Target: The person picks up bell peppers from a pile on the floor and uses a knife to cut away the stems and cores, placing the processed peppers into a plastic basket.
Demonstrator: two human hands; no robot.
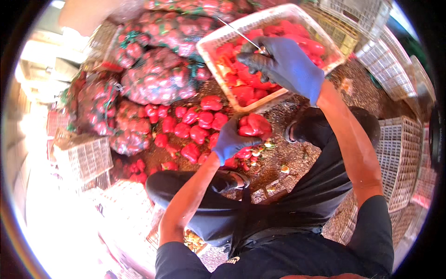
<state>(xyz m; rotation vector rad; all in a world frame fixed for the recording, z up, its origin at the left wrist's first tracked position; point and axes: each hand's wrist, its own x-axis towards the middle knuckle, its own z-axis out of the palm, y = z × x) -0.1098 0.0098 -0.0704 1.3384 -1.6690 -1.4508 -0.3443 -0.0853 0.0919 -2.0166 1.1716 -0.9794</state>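
In my left hand, gloved in blue and dark grey, is a red bell pepper, held just short of the crate's near edge. My right hand, in a matching glove, is closed around the handle of a knife. Its thin blade points up and to the left, above the white plastic crate. Red pepper pieces fill much of that crate. Loose whole red peppers are spread on the ground to the left of my left hand.
Net sacks of red peppers are heaped at the far left. Stacked plastic crates stand along the right side, and another pale crate is at left. Cut-off pepper stems litter the wet ground between my feet.
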